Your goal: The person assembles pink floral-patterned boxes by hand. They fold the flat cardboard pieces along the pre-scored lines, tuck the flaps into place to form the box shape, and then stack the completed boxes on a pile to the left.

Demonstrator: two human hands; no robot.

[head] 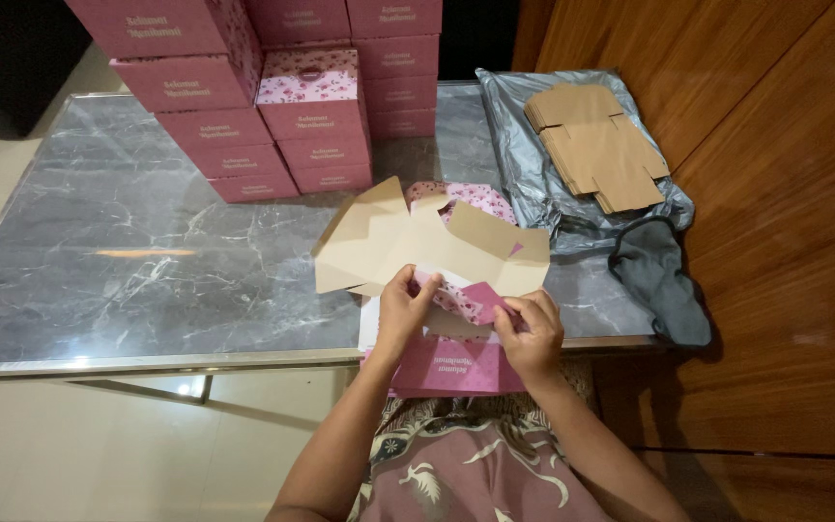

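Right, both hands pinch the half-folded box (434, 253) at the table's (147, 251) near edge: left hand (404, 307) on a flap at its 1 o'clock, right hand (531, 331) on the pink flap at its 10 o'clock, box's long axis left-right.

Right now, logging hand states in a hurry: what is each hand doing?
Left hand: closed, pinching the pink box flap.
Right hand: closed, gripping the same flap.
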